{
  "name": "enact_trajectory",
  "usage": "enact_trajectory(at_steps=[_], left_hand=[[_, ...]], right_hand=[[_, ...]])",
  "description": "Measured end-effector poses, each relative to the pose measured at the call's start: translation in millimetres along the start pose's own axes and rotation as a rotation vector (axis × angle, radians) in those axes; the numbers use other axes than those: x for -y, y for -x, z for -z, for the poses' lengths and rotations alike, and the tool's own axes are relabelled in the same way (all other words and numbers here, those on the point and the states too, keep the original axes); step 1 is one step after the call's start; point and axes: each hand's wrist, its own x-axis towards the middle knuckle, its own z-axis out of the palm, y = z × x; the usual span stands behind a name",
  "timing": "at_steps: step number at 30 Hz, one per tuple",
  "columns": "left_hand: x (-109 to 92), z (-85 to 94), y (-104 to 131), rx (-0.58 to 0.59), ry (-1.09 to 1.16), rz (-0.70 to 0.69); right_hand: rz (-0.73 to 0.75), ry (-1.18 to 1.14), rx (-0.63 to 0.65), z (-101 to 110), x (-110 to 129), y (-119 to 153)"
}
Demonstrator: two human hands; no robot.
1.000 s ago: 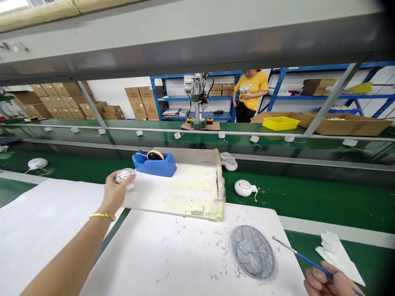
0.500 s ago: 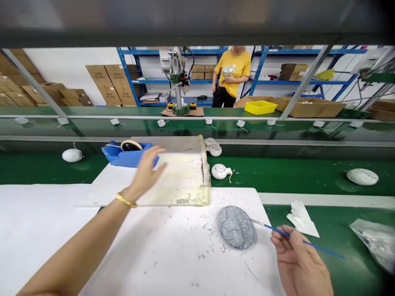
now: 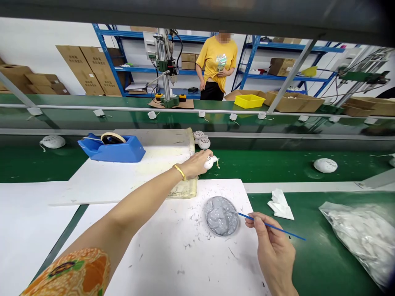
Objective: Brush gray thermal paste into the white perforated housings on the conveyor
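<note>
My left hand [image 3: 197,162] reaches over the right edge of the white board and has its fingers round a small white vented pod [image 3: 209,163] with a short yellowish string; the palm hides part of it. Two similar white vented pieces [image 3: 204,143] lie just beyond. In my right hand [image 3: 273,246], pinched between thumb and fingers, is a thin blue paintbrush [image 3: 277,229]. Its tip touches the right side of a round dish of grey paste [image 3: 221,216] on white paper [image 3: 173,250], which is speckled with grey marks.
A blue tape dispenser [image 3: 115,149] stands on the white board [image 3: 160,142]. A crumpled tissue [image 3: 280,204] and a clear bag of white parts [image 3: 361,236] lie at the right. White pods [image 3: 325,165] rest on the green belt [image 3: 271,164]. Across the bench stands a person in yellow [image 3: 217,61].
My left hand has moved right from above the board and taken hold of the white pod. My right hand keeps the brush at the dish. The whole view has shifted rightward.
</note>
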Motion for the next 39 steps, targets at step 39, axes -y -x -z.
enact_trajectory(at_steps=[39], left_hand=[[-42,-39.6,192,-0.406,1.712,0.462]], right_hand=[[-0.614,-0.695,-0.146,-1,-9,-7]])
